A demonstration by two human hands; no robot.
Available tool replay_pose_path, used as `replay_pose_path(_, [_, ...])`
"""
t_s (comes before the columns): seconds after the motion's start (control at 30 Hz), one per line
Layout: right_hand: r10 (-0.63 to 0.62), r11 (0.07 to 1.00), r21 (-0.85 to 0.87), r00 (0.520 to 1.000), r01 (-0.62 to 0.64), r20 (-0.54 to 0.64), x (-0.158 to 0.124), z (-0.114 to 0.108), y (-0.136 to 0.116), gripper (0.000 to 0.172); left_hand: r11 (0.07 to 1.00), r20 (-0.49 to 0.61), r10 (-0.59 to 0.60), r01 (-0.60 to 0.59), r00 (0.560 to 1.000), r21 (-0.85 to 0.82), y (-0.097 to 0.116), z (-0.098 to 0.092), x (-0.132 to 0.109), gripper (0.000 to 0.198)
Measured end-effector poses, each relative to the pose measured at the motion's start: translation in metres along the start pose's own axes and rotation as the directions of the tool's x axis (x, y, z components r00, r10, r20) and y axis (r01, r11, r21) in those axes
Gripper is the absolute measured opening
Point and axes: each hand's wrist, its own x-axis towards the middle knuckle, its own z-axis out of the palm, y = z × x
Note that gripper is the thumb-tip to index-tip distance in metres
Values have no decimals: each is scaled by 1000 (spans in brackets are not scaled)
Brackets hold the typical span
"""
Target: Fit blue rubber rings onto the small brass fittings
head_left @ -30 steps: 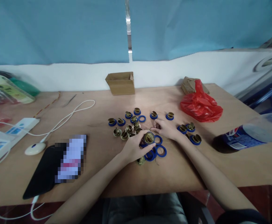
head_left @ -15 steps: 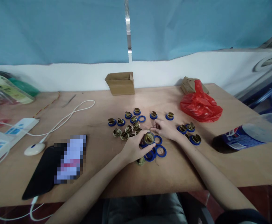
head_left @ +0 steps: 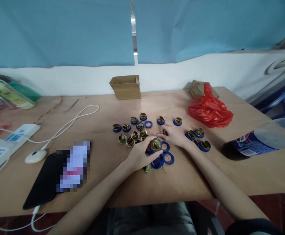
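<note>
The left hand (head_left: 139, 156) is curled with its fingertips pinching a round brass fitting (head_left: 155, 144), held just above the wooden table (head_left: 103, 182) at the near edge of the scattered parts; the fitting sits at the tips of the fingers, on the side towards the other hand. Just beneath and to the right of it lie a few loose blue rubber rings (head_left: 168, 158), overlapping one another, with another brass piece (head_left: 147, 168) tucked under the heel of the hand. The right hand (head_left: 173, 134) rests palm down on the table just beyond, fingers loosely bent and pointing towards the left, its fingertips near the pinched fitting; whether it grips anything I cannot tell. Around both hands the brass fittings seated in blue rings (head_left: 122, 127) spread in an arc, and a small cluster of them (head_left: 198, 138) lies just right of the right wrist. Farther back stands a small open cardboard box (head_left: 126, 86) against the wall, and a crumpled red plastic bag (head_left: 209, 109) lies to the right. A dark plastic bottle with a blue label (head_left: 252, 147) lies on its side at the right edge. On the left are a white computer mouse (head_left: 36, 155), a black pad (head_left: 44, 181) and a white power strip (head_left: 7, 143).
</note>
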Motion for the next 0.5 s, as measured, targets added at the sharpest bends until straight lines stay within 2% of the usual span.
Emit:
replay_pose_path(0.27, [-3,997,-78,1000,2,-19,-1,-1,-4,21,1000,17,5,-5,1000,0,1,-1,1,41])
replay_pose_path(0.5, [-2,994,-110,1000,2,3,-2,-3,-8,22,999,126,-12,6,992,47,3,-5,5,41])
